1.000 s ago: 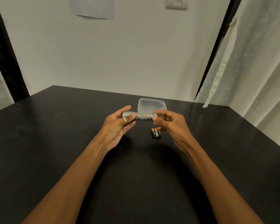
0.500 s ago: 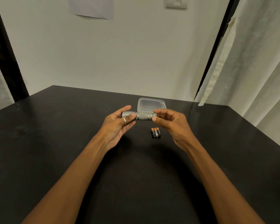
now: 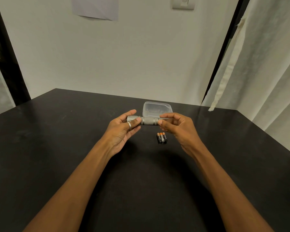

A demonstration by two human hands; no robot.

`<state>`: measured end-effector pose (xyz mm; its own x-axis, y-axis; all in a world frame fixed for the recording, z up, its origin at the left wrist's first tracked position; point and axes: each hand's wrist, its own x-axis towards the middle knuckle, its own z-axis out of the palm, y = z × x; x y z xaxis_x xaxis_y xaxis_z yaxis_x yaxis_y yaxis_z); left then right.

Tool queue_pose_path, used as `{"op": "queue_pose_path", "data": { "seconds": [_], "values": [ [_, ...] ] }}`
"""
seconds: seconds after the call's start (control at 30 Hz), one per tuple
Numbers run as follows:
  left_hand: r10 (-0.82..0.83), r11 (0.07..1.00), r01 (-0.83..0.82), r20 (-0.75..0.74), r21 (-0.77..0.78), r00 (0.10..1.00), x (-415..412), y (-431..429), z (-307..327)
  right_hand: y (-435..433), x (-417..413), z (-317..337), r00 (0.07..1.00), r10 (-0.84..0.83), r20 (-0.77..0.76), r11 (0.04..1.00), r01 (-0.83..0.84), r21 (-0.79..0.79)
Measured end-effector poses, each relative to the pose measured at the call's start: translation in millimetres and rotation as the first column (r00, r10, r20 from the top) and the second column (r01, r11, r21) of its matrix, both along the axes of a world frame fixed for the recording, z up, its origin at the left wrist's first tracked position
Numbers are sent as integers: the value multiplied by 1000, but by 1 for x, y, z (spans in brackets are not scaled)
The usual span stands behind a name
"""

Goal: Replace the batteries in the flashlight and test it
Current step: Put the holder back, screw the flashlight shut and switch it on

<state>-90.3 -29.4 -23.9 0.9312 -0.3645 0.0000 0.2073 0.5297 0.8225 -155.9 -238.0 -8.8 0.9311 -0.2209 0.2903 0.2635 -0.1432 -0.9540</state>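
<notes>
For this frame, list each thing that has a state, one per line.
flashlight: held level above the table, a hand at each end; no beam visible
left hand: grip on the head end
right hand: fingertips pinch the tail end
batteries: three, lying side by side on the table, untouched
plastic container: on the table behind the flashlight, contents unclear

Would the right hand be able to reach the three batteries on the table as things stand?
Probably yes: the batteries lie uncovered on the table just below the right hand, though its fingers now pinch the flashlight.
</notes>
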Motion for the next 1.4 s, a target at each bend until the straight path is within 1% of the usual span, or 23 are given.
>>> {"op": "queue_pose_path", "data": {
  "seconds": [0.2,0.33,0.47,0.6,0.67,0.83,1.0,1.13,1.3,1.4],
  "values": [
    [3,1000,-3,-6,1,1000,0,1,1,0,0,1,1000,-12,14,998,12,-67],
    [-4,1000,4,0,9,1000,-1,1,1,0,0,-1,1000,1,-5,1000,-1,-13],
    [-16,1000,16,15,22,1000,-2,0,1,3,-1,0,998,-47,-47,998,45,-33],
    [-25,1000,25,16,15,1000,-1,0,0,6,-1,1,996,-65,-52,998,64,-17],
    [-25,1000,24,21,15,999,-2,1,0,5,-2,1,997,-46,-62,999,46,-4],
    [-4,1000,4,11,0,1000,0,1,0,-3,-6,4,990,98,-97,991,-88,97],
    [-2,1000,2,13,0,1000,0,1,0,-2,-5,3,993,70,-94,995,-64,72],
    [-6,1000,6,14,3,1000,0,2,0,-3,-4,2,997,35,-67,999,-33,23],
    [-6,1000,6,15,8,1000,0,2,0,-3,-4,1,998,54,-35,998,-53,36],
    [-13,1000,13,14,8,1000,0,2,0,-3,-3,0,998,46,-43,998,-45,43]
  ]
}}
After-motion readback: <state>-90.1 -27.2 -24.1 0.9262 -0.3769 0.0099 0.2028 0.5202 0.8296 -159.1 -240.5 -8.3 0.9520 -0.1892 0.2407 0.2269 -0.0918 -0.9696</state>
